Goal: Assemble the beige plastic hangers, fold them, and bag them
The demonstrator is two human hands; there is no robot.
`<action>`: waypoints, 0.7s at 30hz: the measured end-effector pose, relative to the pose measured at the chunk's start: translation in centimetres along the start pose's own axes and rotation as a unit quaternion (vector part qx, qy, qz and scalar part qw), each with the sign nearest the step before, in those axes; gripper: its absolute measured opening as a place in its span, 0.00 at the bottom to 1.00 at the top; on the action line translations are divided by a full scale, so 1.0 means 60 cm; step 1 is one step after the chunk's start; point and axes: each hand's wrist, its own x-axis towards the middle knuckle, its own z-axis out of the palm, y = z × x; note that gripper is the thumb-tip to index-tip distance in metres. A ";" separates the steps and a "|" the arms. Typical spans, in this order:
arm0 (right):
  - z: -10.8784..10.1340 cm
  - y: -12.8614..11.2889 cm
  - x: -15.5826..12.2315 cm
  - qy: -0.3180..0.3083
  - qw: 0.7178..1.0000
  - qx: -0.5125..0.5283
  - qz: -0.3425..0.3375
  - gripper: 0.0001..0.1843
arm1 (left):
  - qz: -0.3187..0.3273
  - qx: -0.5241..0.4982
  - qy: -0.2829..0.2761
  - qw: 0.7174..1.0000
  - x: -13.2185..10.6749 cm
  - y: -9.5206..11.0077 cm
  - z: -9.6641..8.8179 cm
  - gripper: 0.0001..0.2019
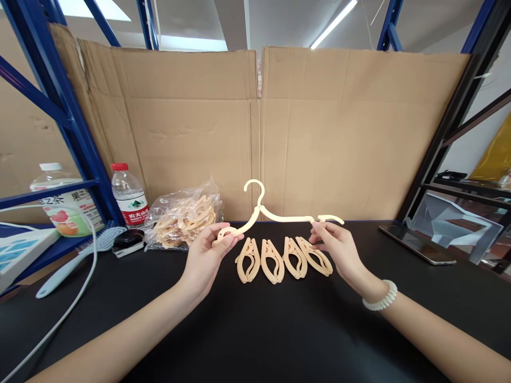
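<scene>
A cream-coloured folding hanger (293,218) is held up above the table, its hook pointing upward. My left hand (209,258) pinches the end of its left arm, which is angled down. At the other side my right hand (337,247) grips the right arm near its joint, and the arm's tip piece sticks out beyond the fingers. Below the hanger, several folded hangers (272,261) of the same colour lie in a row on the black table (255,330). A clear plastic bag (183,215) with more such hangers sits left of my left hand.
At the left stand a red-capped water bottle (130,197) and a larger drink bottle (66,202). A pale blue brush (80,258), a dark rounded object (128,242) and a white cable (90,276) lie there. A phone (417,244) rests at right. Cardboard (359,133) walls the back.
</scene>
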 end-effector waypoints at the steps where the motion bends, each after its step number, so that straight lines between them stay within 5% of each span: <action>1: 0.003 -0.004 -0.006 -0.006 0.999 0.037 0.036 0.19 | 0.000 -0.003 -0.002 1.000 -0.001 0.000 0.001 0.22; 6: 0.010 -0.015 -0.027 -0.032 0.974 0.174 0.143 0.17 | -0.012 -0.027 -0.007 1.000 -0.007 0.005 0.009 0.21; 14: 0.006 -0.011 -0.021 -0.021 0.958 0.275 0.080 0.16 | -0.033 -0.010 -0.048 0.998 -0.024 -0.003 0.019 0.20; 21: 0.010 -0.026 -0.026 -0.014 0.976 0.207 0.065 0.34 | -0.042 -0.008 -0.052 0.998 -0.027 -0.010 0.019 0.20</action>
